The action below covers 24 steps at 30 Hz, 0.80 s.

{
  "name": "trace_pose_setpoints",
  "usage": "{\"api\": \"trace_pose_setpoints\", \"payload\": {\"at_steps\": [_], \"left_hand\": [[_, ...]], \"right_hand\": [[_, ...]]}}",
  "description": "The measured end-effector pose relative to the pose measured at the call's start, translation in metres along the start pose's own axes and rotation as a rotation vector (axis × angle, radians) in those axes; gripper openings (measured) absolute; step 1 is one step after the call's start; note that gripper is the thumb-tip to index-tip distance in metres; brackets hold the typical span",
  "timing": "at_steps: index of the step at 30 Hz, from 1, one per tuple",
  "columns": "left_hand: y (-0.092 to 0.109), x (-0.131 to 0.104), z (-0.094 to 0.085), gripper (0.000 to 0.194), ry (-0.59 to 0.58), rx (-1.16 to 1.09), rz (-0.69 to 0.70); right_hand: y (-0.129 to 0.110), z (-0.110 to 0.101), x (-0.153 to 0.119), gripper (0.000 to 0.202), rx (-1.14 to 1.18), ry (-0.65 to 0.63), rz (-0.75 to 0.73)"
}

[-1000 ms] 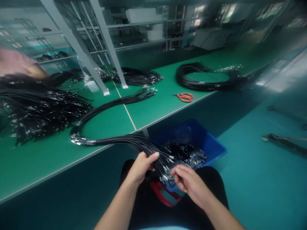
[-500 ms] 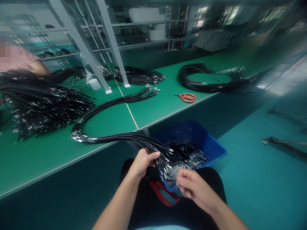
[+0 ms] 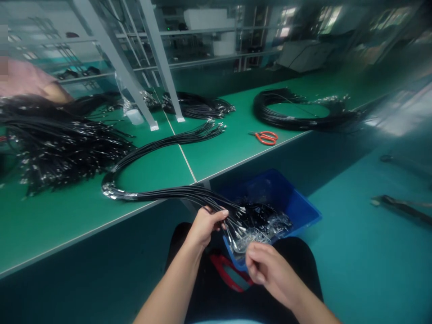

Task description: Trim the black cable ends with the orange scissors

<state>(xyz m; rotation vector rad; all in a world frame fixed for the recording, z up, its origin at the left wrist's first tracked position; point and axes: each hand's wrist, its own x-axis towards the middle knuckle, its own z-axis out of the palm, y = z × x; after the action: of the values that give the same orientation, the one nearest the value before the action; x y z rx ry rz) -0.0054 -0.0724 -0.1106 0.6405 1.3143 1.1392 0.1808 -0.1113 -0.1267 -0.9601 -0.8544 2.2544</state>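
Okay, left hand (image 3: 207, 226) grips black cable bundle (image 3: 168, 194) near its metallic ends, bundle curving off toward 10 o'clock on green table (image 3: 151, 166). Right hand (image 3: 265, 266), at left's 4 o'clock, is curled by blue bin (image 3: 305, 213); can't tell if it's holding anything.

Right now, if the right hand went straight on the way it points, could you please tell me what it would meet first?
Probably the pale tips of the black cable bundle held in the left hand; depth between the right hand and those tips is unclear.
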Motion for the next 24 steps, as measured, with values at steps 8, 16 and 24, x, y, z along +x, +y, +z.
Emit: {"api": "trace_pose_setpoints", "payload": {"at_steps": [8,16,24], "left_hand": [[-0.002,-0.001,0.009,0.015,0.119,0.022,0.045],[-0.004,0.003,0.009,0.015,0.124,-0.008,0.051],[-0.003,0.012,0.008,0.019,0.103,-0.088,0.001]], "right_hand": [[0.004,0.017,0.010,0.033,-0.077,0.128,-0.017],[0.003,0.019,0.016,0.031,-0.096,0.129,-0.022],[0.005,0.001,0.001,0.029,0.040,0.148,-0.001]]}}
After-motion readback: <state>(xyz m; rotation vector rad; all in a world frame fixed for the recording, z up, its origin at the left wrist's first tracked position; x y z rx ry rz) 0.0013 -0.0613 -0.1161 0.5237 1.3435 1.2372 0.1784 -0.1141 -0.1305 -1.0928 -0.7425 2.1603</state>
